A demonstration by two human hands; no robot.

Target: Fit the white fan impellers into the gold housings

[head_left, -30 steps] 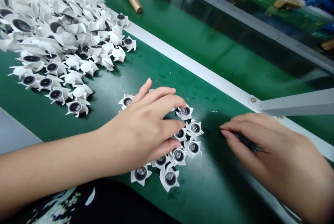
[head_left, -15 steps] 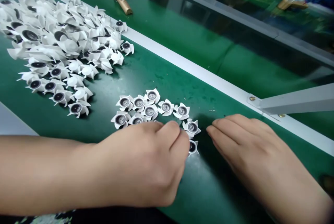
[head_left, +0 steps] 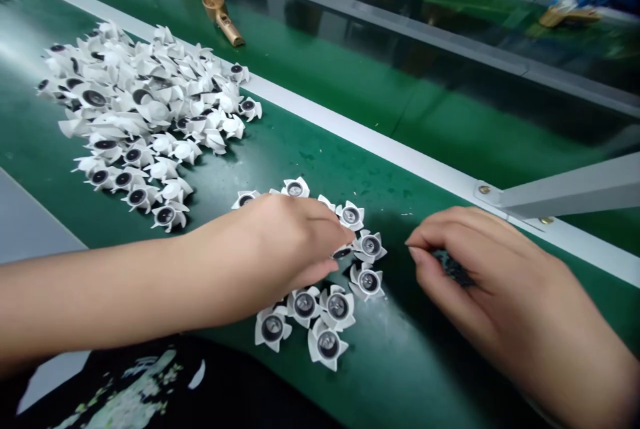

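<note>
My left hand (head_left: 295, 236) reaches over a loose group of small white fan wheels with dark hubs. Its thumb and fingers are parted beside one fan wheel (head_left: 343, 254), partly hidden by the fingertips; I cannot tell if they touch it. Closest on the right lie another fan wheel (head_left: 370, 246) and one below it (head_left: 369, 280). Several more, such as this fan wheel (head_left: 329, 342), rest hub-up below the wrist. Off to the right, my right hand (head_left: 490, 282) is curled, thumb and forefinger nearly pinched, around dark speckled bits (head_left: 453, 268) too small to name.
A big heap of fan wheels (head_left: 145, 96) covers the left of the green bench (head_left: 280, 129). Beyond the white edge strip (head_left: 320, 109) lies a bronze-coloured housing (head_left: 223, 19). A grey metal brace (head_left: 570, 186) juts in from the right. Further housings lie at the back.
My left hand has risen slightly and its fist-like fingers have parted, exposing fan wheels below it. My right hand has turned, so its thumb and palm now show. The view has shifted a little.
</note>
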